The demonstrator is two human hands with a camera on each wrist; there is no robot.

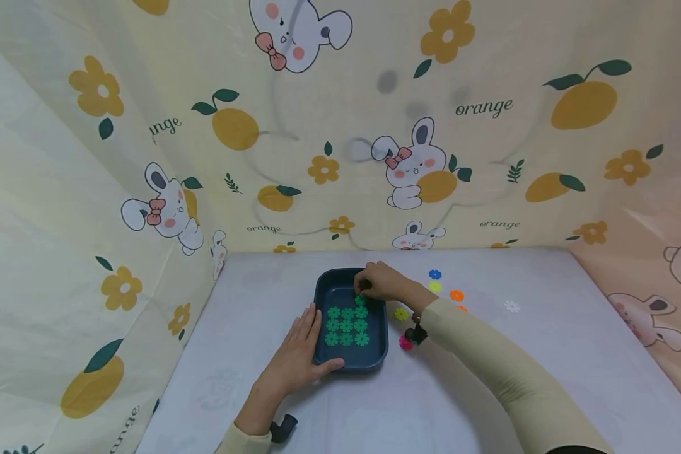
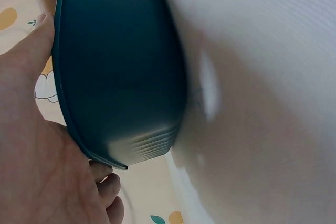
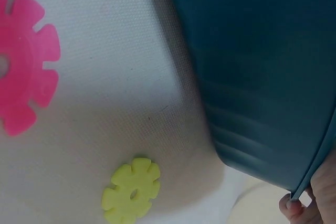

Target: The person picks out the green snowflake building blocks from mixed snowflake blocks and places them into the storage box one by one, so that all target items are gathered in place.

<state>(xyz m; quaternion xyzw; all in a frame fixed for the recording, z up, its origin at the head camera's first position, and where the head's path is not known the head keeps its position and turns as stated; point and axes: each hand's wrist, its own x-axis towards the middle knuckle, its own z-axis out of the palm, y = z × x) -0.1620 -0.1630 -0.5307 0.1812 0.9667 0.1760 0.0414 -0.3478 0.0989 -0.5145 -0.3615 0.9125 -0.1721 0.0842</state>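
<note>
Green flower piece (image 1: pixel 360 301) sits half hidden under right hand (image 1: pixel 378 282) fingers.

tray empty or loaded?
Loaded. The dark blue tray holds green snowflake discs laid flat in a neat grid; its far end is bare. The right hand pinches another green disc over it.
</note>
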